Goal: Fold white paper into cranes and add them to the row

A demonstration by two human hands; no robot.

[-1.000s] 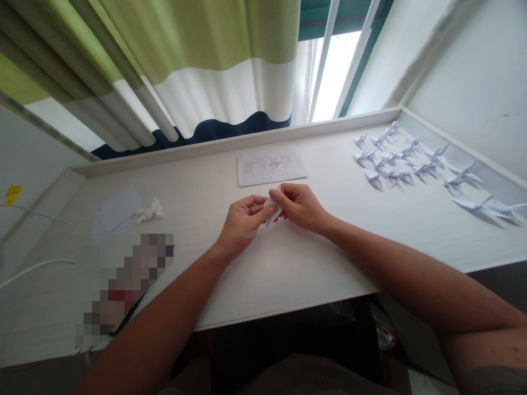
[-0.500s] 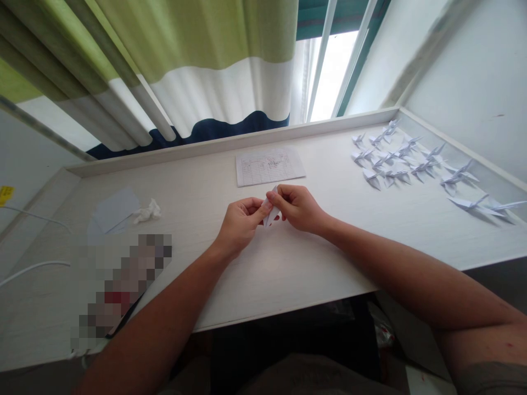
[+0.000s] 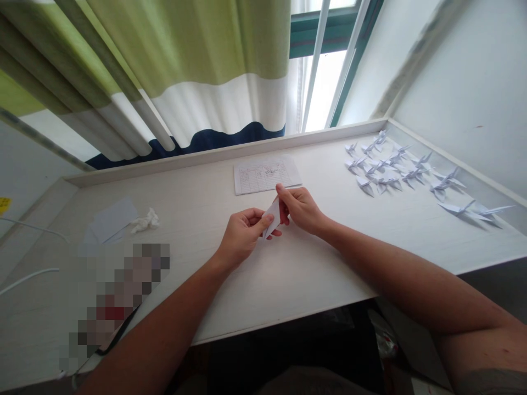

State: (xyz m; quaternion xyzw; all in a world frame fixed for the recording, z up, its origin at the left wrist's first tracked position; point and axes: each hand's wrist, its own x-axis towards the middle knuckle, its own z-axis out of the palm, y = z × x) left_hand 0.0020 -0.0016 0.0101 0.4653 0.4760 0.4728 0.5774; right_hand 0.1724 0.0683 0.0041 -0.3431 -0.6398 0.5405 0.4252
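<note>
A small piece of folded white paper [image 3: 272,215], roughly diamond-shaped, is held up over the middle of the desk. My left hand [image 3: 244,232] pinches its lower left part, thumb on the near face and fingers behind. At the upper right edge, my right hand [image 3: 300,207] is closed with thumb against forefinger at the paper's tip. The other right fingers curl partly out of sight behind the sheet. Just beyond the hands lies a printed form [image 3: 263,176] with a table on it.
Several white paper cranes [image 3: 389,170] stand in rows at the right of the desk [image 3: 329,274]. On the left are loose white sheets [image 3: 111,216], a crumpled tissue [image 3: 145,220], a blurred-out flat object [image 3: 119,307] and white cables [image 3: 31,277]. A curtain [image 3: 214,71] hangs behind.
The paper has turned to show a broader face. My right thumb has moved from the paper's middle up to its top tip. The view has shifted slightly.
</note>
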